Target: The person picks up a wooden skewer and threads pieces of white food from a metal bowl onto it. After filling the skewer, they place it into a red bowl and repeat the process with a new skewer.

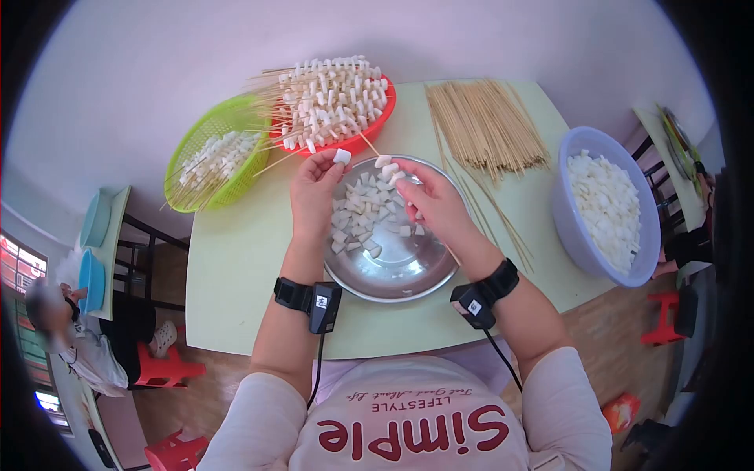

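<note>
Hands meet above the far rim of a steel bowl (393, 267) that sits on the pale green table (236, 259) right in front of the person. The left hand (314, 192) is closed at the fingertips on one white cube (342, 156), lifted clear of the bowl so that a face is offered toward the other hand. The right hand (432, 200) pinches a thin bamboo skewer (377, 153) that already carries a few white pieces near its tip, its fingers curled tight round the stick to steady it; the skewer points toward the held cube, the two just apart. Loose white pieces (361, 216) lie in the bowl directly beneath, within easy reach of either hand. Bare skewers (487, 125) are fanned out on the table beyond the right hand, and a lilac tub (577, 235) of more cubes stands at the right edge. On the far left, a red basket (381, 118) and a green basket (196, 149) hold loaded sticks, placed away from the working spot. Another person sits well off at the left.
</note>
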`<state>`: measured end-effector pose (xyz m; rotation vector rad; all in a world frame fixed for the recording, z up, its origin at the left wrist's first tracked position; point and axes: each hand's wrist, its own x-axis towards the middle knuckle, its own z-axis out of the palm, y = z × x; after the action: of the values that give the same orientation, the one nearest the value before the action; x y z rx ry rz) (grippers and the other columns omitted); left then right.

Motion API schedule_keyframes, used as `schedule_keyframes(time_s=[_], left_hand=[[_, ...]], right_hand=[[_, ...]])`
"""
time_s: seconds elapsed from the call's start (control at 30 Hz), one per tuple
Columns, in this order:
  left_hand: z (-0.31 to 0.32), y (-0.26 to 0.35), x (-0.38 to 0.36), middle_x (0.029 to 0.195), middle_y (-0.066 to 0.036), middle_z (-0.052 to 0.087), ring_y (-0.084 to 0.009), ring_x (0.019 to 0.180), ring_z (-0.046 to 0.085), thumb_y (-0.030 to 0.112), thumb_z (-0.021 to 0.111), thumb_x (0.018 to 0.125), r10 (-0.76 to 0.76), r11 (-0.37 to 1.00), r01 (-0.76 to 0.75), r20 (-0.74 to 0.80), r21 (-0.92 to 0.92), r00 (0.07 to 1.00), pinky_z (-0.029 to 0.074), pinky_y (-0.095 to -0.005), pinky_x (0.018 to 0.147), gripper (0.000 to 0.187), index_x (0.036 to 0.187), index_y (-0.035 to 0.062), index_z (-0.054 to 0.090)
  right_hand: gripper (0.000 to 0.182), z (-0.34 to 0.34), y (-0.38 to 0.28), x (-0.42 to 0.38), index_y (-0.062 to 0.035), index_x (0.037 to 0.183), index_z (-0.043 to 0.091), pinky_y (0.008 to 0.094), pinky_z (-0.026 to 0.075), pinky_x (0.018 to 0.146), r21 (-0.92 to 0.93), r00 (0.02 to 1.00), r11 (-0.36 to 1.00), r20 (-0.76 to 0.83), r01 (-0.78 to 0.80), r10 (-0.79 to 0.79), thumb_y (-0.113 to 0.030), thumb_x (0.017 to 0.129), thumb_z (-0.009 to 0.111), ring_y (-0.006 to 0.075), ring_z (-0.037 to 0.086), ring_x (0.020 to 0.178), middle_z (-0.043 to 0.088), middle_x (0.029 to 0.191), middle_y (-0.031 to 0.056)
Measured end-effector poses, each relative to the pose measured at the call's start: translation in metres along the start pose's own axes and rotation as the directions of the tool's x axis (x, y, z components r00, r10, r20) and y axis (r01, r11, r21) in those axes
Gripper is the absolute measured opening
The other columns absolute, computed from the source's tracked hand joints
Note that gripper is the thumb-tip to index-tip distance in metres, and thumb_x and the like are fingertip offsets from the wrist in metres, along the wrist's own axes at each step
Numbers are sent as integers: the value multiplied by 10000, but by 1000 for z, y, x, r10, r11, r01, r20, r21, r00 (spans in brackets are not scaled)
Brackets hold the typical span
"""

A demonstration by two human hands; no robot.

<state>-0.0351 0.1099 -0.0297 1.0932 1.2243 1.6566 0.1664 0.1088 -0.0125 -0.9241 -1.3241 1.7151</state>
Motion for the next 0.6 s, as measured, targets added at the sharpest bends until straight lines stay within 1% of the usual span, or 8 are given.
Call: schedule_keyframes(time_s=[0.07, 0.1, 0.17, 0.27, 0.3, 0.37, 0.43, 0.6], left_hand=[[-3, -4, 2, 989, -74, 652, -144, 885, 634, 42, 613, 885, -3, 1000, 3, -29, -5, 1000, 458, -227, 771, 224, 1100, -17, 584], [-3, -6, 2, 965, -78, 652, -143, 863, 637, 29, 611, 884, -12, 999, 10, -62, -30, 998, 474, -228, 763, 204, 1078, -31, 588], [-3, -8, -1, 942, -82, 651, -141, 840, 639, 15, 609, 884, -37, 998, 32, -109, -50, 993, 490, -229, 755, 184, 1056, -44, 593], [-2, -6, -2, 928, -76, 647, -127, 828, 634, 20, 612, 887, -4, 1000, 1, -105, -26, 994, 487, -222, 749, 161, 1036, -35, 592], [0, -6, -3, 917, -70, 643, -119, 818, 627, 22, 615, 887, 29, 999, -27, -113, 18, 993, 487, -220, 747, 146, 1021, -29, 590], [2, -8, -3, 906, -64, 638, -112, 809, 620, 25, 617, 887, 53, 997, -47, -120, 58, 991, 487, -218, 744, 132, 1006, -24, 588], [1, -8, -3, 897, -35, 626, -97, 804, 598, 77, 610, 907, 71, 994, -57, -151, 97, 986, 461, -214, 739, 137, 1020, 4, 581], [-2, -9, -4, 886, -18, 605, -81, 787, 573, 89, 606, 913, 101, 992, -88, -151, 89, 983, 456, -210, 726, 144, 1030, 12, 578]], right_hand=[[418, -1, 10, -1, -79, 1309, 521, 197, 348, 474, -90, 981, 977, 9, 192, -192, -161, 906, 597, 27, 446, 545, 521, 646, -40], [418, -3, 12, -4, -79, 1309, 521, 197, 348, 474, -91, 983, 979, 12, 184, -183, -161, 906, 597, 27, 446, 545, 521, 646, -40], [429, -2, 5, -15, -101, 1311, 531, 202, 360, 493, -322, 982, 928, 41, 187, -184, -169, 895, 615, 32, 418, 536, 522, 647, -40], [432, 2, 5, -18, -123, 1300, 548, 211, 384, 514, -378, 978, 902, 64, 208, -199, -162, 878, 632, 44, 420, 533, 543, 659, -16], [432, 2, 4, -19, -123, 1300, 548, 211, 384, 514, -377, 979, 904, 62, 202, -193, -162, 878, 632, 44, 420, 533, 543, 659, -16], [427, 3, 2, -22, -123, 1285, 560, 229, 414, 527, -424, 974, 877, 78, 225, -212, -156, 867, 639, 63, 459, 541, 573, 679, 24], [425, 5, 2, -24, -117, 1281, 561, 240, 424, 529, -453, 971, 859, 95, 237, -217, -155, 865, 642, 80, 477, 538, 585, 683, 46], [418, 5, 9, -22, -104, 1271, 563, 269, 448, 533, -503, 959, 817, 115, 281, -260, -161, 864, 642, 130, 523, 524, 618, 690, 94]])
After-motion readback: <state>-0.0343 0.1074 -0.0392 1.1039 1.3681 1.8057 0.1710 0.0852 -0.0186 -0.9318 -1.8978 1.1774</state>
